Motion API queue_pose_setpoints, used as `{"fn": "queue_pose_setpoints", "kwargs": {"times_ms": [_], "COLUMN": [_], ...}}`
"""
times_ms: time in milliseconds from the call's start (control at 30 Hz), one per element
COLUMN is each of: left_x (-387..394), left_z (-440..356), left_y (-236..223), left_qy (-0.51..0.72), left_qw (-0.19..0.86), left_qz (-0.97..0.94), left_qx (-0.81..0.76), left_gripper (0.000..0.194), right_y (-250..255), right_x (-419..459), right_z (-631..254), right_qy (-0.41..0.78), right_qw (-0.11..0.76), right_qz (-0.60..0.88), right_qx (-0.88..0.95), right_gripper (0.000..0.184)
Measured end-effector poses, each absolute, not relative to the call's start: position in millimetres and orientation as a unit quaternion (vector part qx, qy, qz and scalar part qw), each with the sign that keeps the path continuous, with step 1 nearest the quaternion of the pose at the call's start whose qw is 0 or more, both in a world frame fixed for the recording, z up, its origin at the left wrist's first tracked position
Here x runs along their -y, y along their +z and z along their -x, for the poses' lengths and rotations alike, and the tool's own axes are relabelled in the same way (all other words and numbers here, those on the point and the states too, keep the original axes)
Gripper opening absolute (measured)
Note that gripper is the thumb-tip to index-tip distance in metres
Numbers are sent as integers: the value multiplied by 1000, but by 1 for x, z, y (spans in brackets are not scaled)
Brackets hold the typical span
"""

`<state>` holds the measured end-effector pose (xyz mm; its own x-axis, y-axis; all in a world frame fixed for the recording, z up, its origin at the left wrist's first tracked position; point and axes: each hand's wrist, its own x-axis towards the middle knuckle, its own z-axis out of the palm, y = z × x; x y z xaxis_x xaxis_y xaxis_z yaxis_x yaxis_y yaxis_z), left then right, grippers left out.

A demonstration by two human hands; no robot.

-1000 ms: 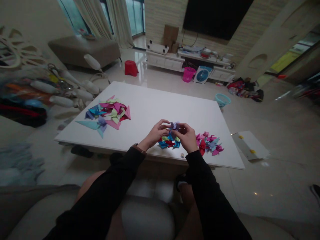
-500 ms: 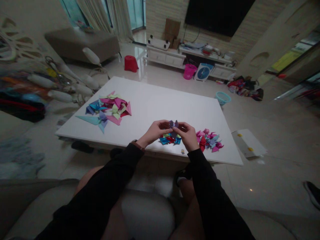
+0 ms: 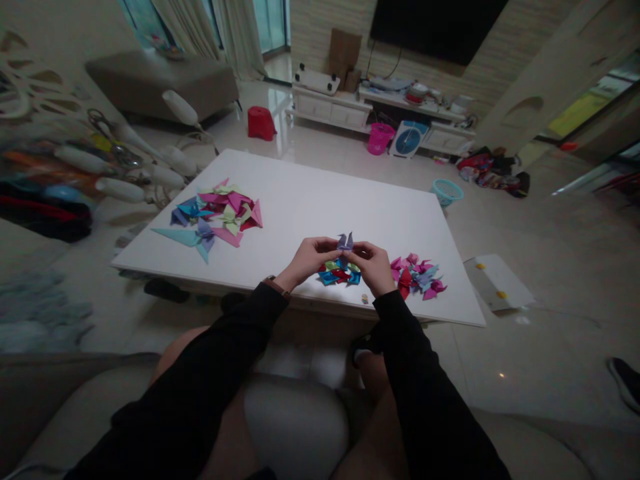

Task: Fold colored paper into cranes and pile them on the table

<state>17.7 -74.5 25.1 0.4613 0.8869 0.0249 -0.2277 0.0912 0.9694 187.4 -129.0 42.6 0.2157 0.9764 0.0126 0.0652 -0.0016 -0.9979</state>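
A small purple origami paper piece (image 3: 345,243) with two upright points is pinched between my hands above the white table. My left hand (image 3: 315,257) grips it from the left, thumb and fingers closed on its edge. From the other side my right hand (image 3: 373,262) holds it the same way. Just below, partly hidden by my fingers, lies a cluster of blue, red and green folded papers (image 3: 341,275). Right of my right hand is a pile of pink, red and light blue folded papers (image 3: 419,276).
A larger heap of colourful folded papers (image 3: 230,208) covers the left part of the white table (image 3: 320,193). A tiny figure (image 3: 365,299) lies near the front edge. On the floor stand a red stool (image 3: 261,123), a pink bin (image 3: 381,138) and a light blue basket (image 3: 447,193).
The purple paper has been turned so its two points now stand up higher above my fingers. Both hands keep hold of it in nearly the same place.
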Motion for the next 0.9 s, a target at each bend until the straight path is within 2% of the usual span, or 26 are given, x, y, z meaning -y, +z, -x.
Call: {"fn": "queue_pose_setpoints", "kwargs": {"times_ms": [200, 700, 900], "left_x": [71, 75, 77], "left_z": [-23, -21, -20], "left_y": [18, 24, 27], "left_qy": [438, 435, 447], "left_qw": [706, 675, 657], "left_qz": [-472, -514, -535], "left_qx": [-295, -301, -287], "left_gripper": [32, 32, 47], "right_y": [42, 42, 38], "right_x": [127, 127, 124], "right_z": [-190, -188, -189], "right_qy": [407, 390, 339], "right_qw": [550, 556, 565], "right_qz": [572, 569, 577], "right_qx": [452, 464, 482], "right_gripper": [36, 27, 23]}}
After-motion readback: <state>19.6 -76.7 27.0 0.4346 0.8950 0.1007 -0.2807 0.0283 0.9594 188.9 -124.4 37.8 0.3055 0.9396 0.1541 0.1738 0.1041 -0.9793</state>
